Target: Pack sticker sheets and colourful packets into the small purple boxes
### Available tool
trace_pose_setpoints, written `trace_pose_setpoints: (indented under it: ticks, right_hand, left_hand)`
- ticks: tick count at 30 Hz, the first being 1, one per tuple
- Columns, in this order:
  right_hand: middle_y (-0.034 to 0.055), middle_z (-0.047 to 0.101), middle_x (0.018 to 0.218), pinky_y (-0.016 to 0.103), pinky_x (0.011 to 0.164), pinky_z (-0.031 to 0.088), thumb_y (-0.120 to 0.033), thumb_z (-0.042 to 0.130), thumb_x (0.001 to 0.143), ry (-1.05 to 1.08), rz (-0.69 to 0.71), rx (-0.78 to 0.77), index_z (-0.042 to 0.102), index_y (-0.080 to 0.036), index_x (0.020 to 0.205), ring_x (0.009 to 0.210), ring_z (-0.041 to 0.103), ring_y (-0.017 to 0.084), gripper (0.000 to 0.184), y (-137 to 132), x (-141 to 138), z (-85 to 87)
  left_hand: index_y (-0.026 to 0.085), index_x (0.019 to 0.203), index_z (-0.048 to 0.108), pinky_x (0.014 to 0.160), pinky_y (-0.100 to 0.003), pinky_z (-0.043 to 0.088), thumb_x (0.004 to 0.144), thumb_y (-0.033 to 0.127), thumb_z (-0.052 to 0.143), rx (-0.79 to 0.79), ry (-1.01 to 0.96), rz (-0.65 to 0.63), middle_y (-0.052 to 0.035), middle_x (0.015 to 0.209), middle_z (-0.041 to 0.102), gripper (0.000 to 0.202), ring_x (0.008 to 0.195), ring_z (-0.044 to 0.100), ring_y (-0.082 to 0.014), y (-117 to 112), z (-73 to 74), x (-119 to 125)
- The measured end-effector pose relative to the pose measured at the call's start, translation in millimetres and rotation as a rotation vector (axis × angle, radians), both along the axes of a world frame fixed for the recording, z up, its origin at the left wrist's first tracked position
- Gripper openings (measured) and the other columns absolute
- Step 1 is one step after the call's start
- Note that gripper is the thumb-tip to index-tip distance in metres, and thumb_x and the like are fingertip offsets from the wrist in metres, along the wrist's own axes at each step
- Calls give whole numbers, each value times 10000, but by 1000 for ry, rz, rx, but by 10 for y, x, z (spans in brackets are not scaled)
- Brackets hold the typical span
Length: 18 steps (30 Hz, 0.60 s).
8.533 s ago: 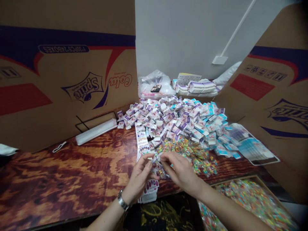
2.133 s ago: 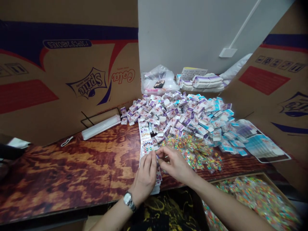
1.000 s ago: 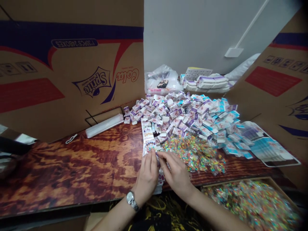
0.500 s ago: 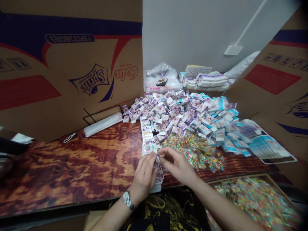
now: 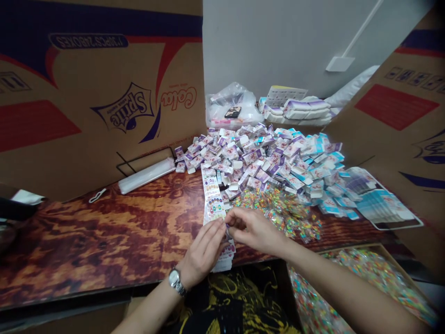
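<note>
My left hand [image 5: 203, 250], with a watch on its wrist, is closed, its fingers pressed together and angled inward. Fingertip to fingertip with it, my right hand [image 5: 255, 230] pinches. Between them is a small purple-and-white carton [image 5: 228, 228], mostly covered by the fingers. Beneath the hands runs a stack of printed strips with colourful oval pictures [image 5: 212, 188], stretching from the table's front edge toward the back. Beyond lies a heap of small purple, white and blue cartons [image 5: 253, 162]. Clear packets of bright multicoloured bits [image 5: 278, 211] lie right of my right hand.
A big cardboard box [image 5: 104, 134] stands left, another [image 5: 389, 125] right. An open carton of multicoloured packets [image 5: 378, 273] sits low at right. Flat cartons lie on a tray [image 5: 385, 199]. Clear plastic sleeves [image 5: 148, 176] rest on the patterned table [image 5: 114, 241]. Plastic bags [image 5: 231, 104] stand behind.
My hands stay together at the small carton, and my right fingers have curled in closer over it. Less of the carton shows now. The camera view has shifted slightly.
</note>
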State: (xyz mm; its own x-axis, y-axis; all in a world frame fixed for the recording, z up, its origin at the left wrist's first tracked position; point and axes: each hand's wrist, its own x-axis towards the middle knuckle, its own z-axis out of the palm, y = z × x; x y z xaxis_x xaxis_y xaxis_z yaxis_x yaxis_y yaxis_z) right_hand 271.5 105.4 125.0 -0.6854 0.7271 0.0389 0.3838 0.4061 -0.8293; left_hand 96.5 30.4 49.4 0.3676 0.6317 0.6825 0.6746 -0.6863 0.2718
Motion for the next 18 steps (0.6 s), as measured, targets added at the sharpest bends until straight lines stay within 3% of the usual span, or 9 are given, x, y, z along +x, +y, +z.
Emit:
trace_pose_setpoints:
  ticks: [3, 7, 15, 18]
  right_hand:
    - [-12, 614, 776, 226, 621, 448, -32, 543, 740, -23, -51, 78, 590, -189, 839, 696, 567, 117, 192, -10, -23, -42]
    - [7, 621, 809, 260, 690, 464, -100, 558, 807, 25, -88, 115, 640, -201, 897, 762, 582, 135, 158, -83, -28, -88]
    - [59, 646, 971, 330, 805, 490, -151, 478, 890, 192, -318, 277, 600, -214, 1070, 915, 596, 180, 226, -361, -110, -244]
    - [65, 645, 1004, 349, 829, 485, -116, 445, 895, 189, -315, 388, 558, -226, 1150, 940, 590, 187, 299, -436, -138, -299]
  left_hand:
    - [56, 1324, 373, 967, -416, 478, 800, 69, 601, -42, -24, 63, -198, 1200, 573, 572, 1203, 479, -250, -5, 6, 47]
    - [78, 1314, 389, 965, -403, 480, 825, 91, 570, -118, -66, 127, -183, 1197, 573, 521, 1184, 497, -238, -13, 33, 79]
    - [83, 1393, 279, 963, -427, 471, 848, 75, 520, -75, -11, 210, -218, 1282, 501, 595, 1243, 434, -277, -30, 7, 119]
    - [89, 1406, 254, 962, -439, 469, 858, 77, 502, -51, 12, 212, -218, 1301, 485, 601, 1255, 417, -292, -43, -5, 137]
